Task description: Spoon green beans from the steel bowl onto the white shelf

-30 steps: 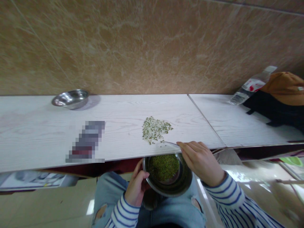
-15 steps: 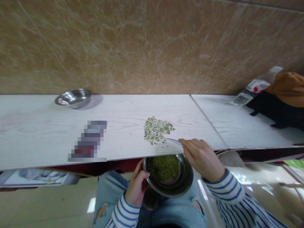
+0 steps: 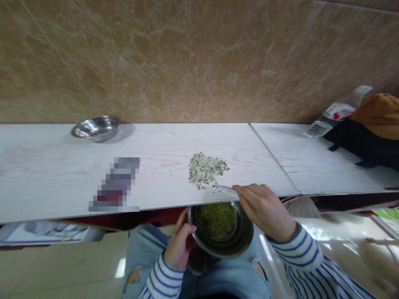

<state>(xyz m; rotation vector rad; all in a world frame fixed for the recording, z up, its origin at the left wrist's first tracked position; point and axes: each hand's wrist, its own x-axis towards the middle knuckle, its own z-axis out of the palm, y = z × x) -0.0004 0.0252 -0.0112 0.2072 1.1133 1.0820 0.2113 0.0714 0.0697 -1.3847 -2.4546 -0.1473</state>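
Note:
My left hand (image 3: pixel 181 241) grips the left rim of a metal bowl (image 3: pixel 246 238), thumb over the edge. The bowl sits under the table's front edge, above my lap, and has green beans (image 3: pixel 216 219) in it. In my closed right hand (image 3: pixel 266 209) is a thin metal utensil (image 3: pixel 225 188); the grip hides its other end, so its kind is unclear. Its tip touches or hovers just over the tabletop, by the lower edge of a pile of white grains mixed with green beans (image 3: pixel 205 169). A few stray beans lie near the tip.
A second metal bowl (image 3: pixel 96 129) stands at the back left by the wall. A blurred-out flat object (image 3: pixel 116 182) lies on the white table (image 3: pixel 162 145). At the right, a clear plastic bottle (image 3: pixel 338 113) leans against a black and brown bag (image 3: pixel 370 137).
My right hand and the utensil have moved slightly toward the table's front edge and a little left. The left hand and the bowl stay where they were.

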